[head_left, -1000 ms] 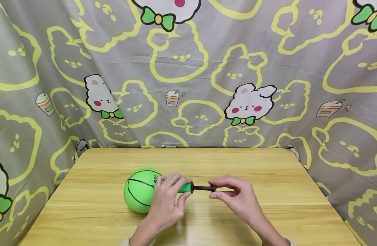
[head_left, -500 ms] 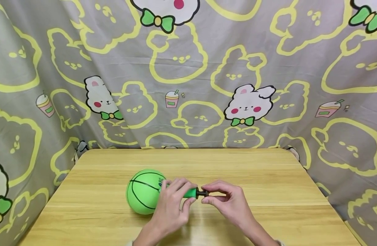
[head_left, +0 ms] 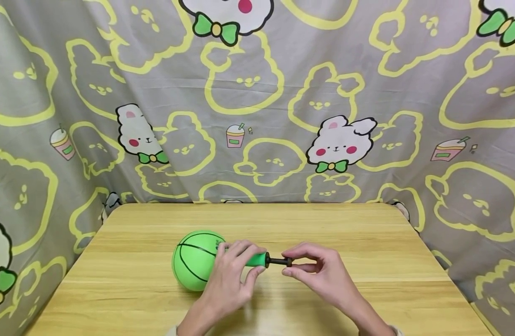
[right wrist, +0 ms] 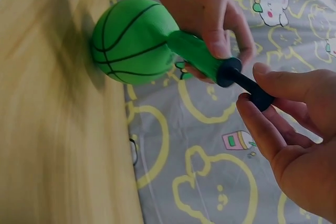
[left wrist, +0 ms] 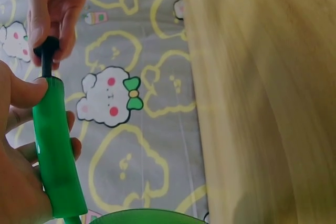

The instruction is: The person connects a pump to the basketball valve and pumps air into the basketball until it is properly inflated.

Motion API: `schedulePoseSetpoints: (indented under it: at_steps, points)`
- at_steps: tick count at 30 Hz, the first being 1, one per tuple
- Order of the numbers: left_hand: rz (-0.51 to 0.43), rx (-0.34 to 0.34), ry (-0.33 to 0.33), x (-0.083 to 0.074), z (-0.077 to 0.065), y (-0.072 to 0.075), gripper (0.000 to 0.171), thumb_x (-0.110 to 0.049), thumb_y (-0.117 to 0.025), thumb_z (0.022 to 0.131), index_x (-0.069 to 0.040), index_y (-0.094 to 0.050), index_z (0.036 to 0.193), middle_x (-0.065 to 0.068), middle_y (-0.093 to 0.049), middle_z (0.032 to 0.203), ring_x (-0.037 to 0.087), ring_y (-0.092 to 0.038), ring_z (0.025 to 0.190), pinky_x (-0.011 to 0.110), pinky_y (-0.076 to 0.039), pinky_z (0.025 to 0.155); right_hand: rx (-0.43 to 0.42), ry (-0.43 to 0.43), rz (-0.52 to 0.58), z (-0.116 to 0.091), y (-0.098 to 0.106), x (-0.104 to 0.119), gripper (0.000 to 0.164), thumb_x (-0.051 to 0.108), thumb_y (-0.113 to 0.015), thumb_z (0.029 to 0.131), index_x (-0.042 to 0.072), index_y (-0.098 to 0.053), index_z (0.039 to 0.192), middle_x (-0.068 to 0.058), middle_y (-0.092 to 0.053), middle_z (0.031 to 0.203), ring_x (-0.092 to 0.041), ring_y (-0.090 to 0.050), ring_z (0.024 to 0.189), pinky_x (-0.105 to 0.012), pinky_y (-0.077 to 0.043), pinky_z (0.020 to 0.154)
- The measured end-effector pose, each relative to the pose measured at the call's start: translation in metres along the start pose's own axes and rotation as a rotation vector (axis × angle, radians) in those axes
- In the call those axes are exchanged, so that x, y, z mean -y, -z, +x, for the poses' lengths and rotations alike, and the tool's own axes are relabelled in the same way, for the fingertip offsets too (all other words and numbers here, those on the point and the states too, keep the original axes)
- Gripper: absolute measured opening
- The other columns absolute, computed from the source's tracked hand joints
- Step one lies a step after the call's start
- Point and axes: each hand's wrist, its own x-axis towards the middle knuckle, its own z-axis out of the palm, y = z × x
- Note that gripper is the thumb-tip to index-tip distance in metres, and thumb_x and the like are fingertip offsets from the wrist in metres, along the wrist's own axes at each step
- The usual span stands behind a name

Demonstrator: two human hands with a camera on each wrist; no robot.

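A small green ball (head_left: 194, 261) with black basketball lines sits on the table, left of my hands. My left hand (head_left: 230, 275) grips the green barrel of a hand pump (left wrist: 56, 145), whose narrow end meets the ball in the right wrist view. With thumb and fingers my right hand (head_left: 320, 268) pinches the black handle (right wrist: 261, 99) at the pump's other end. A short length of black rod (head_left: 277, 261) shows between barrel and handle. Where the pump enters the ball is hidden by my left hand in the head view.
The wooden table (head_left: 366, 298) reaches back to a grey curtain (head_left: 266, 93) printed with yellow outlines and white rabbits. More of that curtain hangs along the left and right sides.
The right hand pushed the handle in toward the barrel, then drew it partly back out to the right. Ball and left hand shifted slightly right, and the left hand then moved back a little.
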Motion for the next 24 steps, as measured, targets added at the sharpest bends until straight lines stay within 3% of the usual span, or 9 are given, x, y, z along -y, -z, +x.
schedulePoseSetpoints:
  at_steps: [11,18,24]
  points:
    - [-0.015,-0.063,0.001,0.009,0.002,0.008,0.026,-0.022,-0.077,0.087,-0.02,-0.071,0.112,-0.01,-0.067,0.107,0.009,-0.064,0.102,0.044,-0.039,0.091,0.004,-0.009,0.01,0.001,0.02,0.008,0.028,-0.004,-0.083,0.082,0.004,-0.075,0.107,-0.013,-0.072,0.107,-0.03,-0.07,0.102,-0.042,-0.059,0.077]
    - [-0.023,-0.07,0.011,0.014,0.002,0.011,0.024,-0.024,-0.075,0.09,-0.021,-0.071,0.113,-0.011,-0.067,0.106,0.01,-0.065,0.103,0.043,-0.039,0.089,0.018,-0.011,-0.01,0.0,0.033,0.014,0.029,-0.006,-0.081,0.082,0.004,-0.075,0.108,-0.013,-0.071,0.108,-0.025,-0.07,0.103,-0.042,-0.059,0.077]
    - [-0.037,-0.064,0.034,0.016,0.004,0.015,0.023,-0.025,-0.074,0.092,-0.021,-0.071,0.114,-0.01,-0.068,0.108,0.01,-0.065,0.104,0.041,-0.038,0.089,0.033,-0.009,-0.027,0.0,0.043,0.02,0.027,-0.007,-0.08,0.082,-0.003,-0.072,0.108,-0.012,-0.071,0.109,-0.024,-0.07,0.103,-0.042,-0.059,0.078]
